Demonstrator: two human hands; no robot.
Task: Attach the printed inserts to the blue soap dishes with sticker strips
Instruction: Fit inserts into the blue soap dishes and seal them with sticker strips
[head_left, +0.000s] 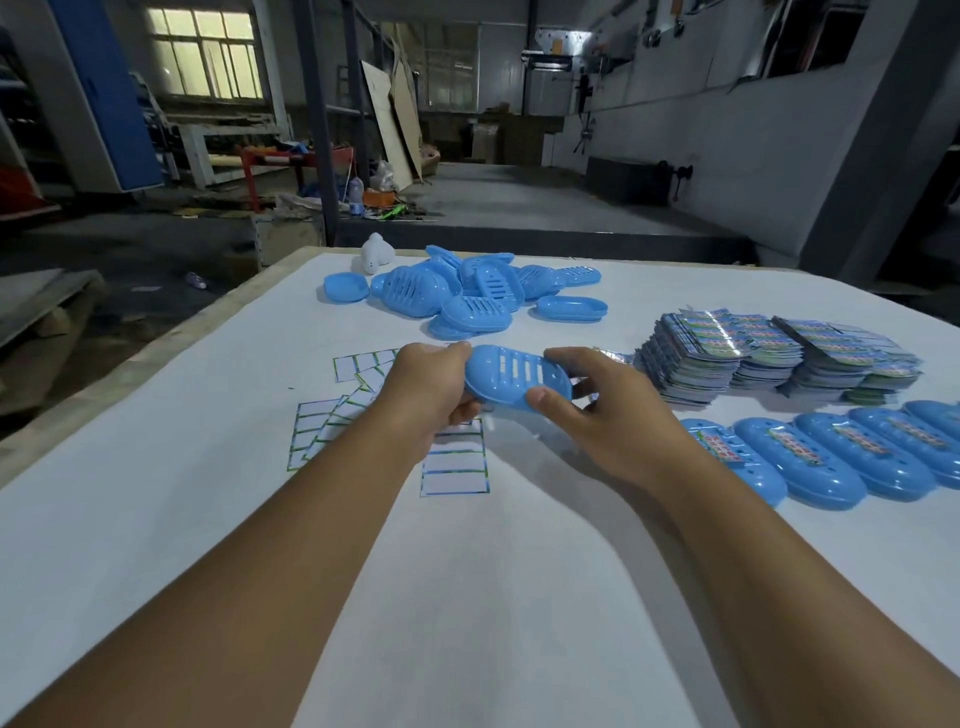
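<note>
A blue slotted soap dish (511, 376) is held above the table, tilted, between both hands. My left hand (428, 387) grips its left end, fingers curled under it. My right hand (597, 410) pinches its right end, thumb on the near rim and fingers behind. Sticker strip sheets (457, 467) with green-edged white labels lie on the table under and left of my hands. Stacks of printed inserts (769, 358) sit to the right. Whether an insert is under the held dish is hidden.
A loose pile of blue soap dishes (462, 291) lies at the far middle of the white table (156, 519). A row of dishes with inserts attached (841, 457) lines the right edge. A white object (375, 253) stands near the far edge.
</note>
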